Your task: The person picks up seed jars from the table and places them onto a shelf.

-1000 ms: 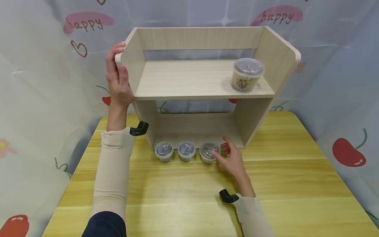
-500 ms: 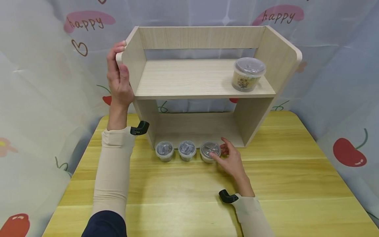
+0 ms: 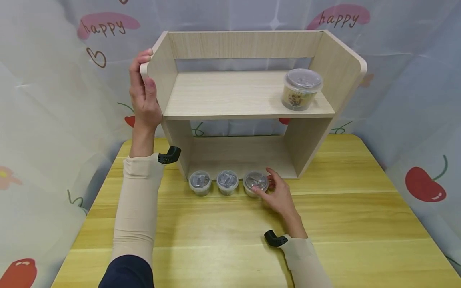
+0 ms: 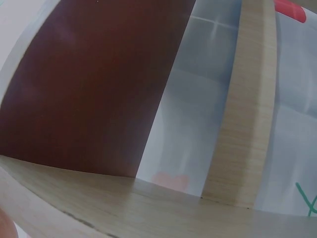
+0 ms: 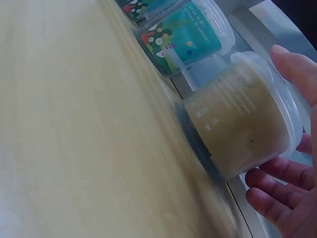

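Observation:
My left hand (image 3: 145,96) grips the upper left side panel of a pale wooden two-tier desk shelf (image 3: 234,94), fingers over its edge and thumb along the inner face. In the left wrist view only a sliver of that hand shows at the lower left corner. My right hand (image 3: 281,196) is around the right side of a lidded plastic tub (image 3: 255,182), rightmost in a row of three. Its thumb is over the lid and its loosely bent fingers are beside the wall. In the right wrist view this tub (image 5: 242,119) stands upright with a brownish-yellow label; firm contact cannot be made out.
Two smaller lidded tubs, the middle tub (image 3: 227,182) and the left tub (image 3: 199,183), stand at the shelf's front edge. A larger lidded tub (image 3: 301,90) sits on the upper tier at right. The wooden table (image 3: 216,240) carries everything; a printed curtain (image 3: 230,16) hangs behind.
My right hand has shifted slightly left, its thumb and fingers closer about the rightmost tub. The left hand stays on the shelf panel, and the tubs have not moved.

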`<act>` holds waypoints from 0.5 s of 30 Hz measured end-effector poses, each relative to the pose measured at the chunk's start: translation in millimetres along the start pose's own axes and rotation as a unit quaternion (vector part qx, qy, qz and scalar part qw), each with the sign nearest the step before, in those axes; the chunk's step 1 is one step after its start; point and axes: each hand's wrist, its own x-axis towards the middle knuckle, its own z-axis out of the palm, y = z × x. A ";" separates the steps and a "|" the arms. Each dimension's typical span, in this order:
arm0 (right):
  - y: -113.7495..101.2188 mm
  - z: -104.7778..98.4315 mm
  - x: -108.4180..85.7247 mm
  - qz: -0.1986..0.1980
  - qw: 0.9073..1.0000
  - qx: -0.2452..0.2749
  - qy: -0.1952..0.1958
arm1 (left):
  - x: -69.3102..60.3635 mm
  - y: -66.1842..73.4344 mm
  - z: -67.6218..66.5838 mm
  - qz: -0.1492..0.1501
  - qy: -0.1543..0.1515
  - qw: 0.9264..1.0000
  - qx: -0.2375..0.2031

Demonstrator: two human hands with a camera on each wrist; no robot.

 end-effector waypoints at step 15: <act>0.9 2.4 -1.5 -0.006 1.000 -0.004 -0.003 | 0.1 -0.5 -0.7 -0.003 0.003 1.000 -0.004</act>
